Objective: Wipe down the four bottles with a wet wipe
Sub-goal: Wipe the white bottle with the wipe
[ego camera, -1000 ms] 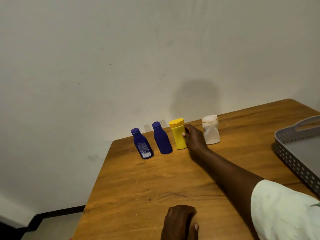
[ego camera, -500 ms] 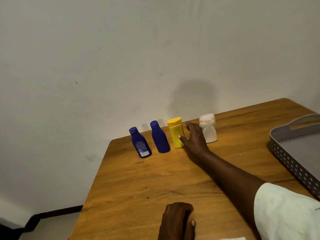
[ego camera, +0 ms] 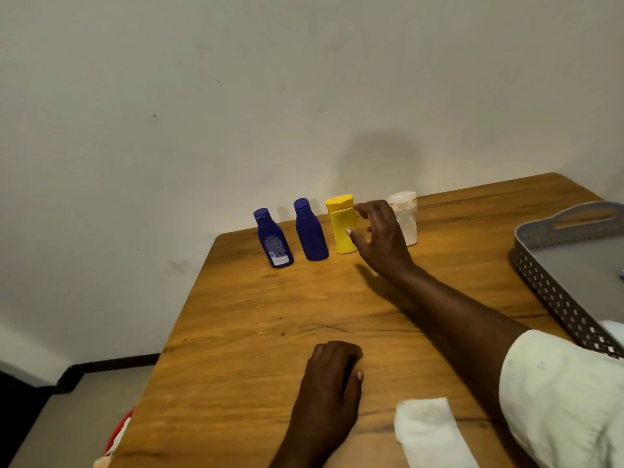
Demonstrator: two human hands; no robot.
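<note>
Wall off-white, plain, takes up the whole back. Wooden surface butts against it, grain running across. Grey perforated tray with a cut-out handle sits at the right edge, partly out of view. Right arm in a pale short sleeve reaches forward across the surface. Folded white wet wipe lies flat on the near edge, just right of the left hand, nobody holding it. Left hand rests on the surface near the person, fingers loosely curled under, gripping nothing. Right hand is up at the bottle row, fingers spread and relaxed, thumb tip right at the yellow bottle's side; contact or a hair's gap, cannot tell, but no grip on it. Four bottles stand upright in a line at the far edge by the wall, left to right: blue bottle with a printed label, leaning slightly in this wide-angle view; plain blue bottle just beside it; yellow bottle with a yellow cap; white bottle with a pale cap, partly hidden behind the right hand. Small gaps between them, none touching. Something red and white pokes out below the surface's near-left corner, too cropped to identify.
</note>
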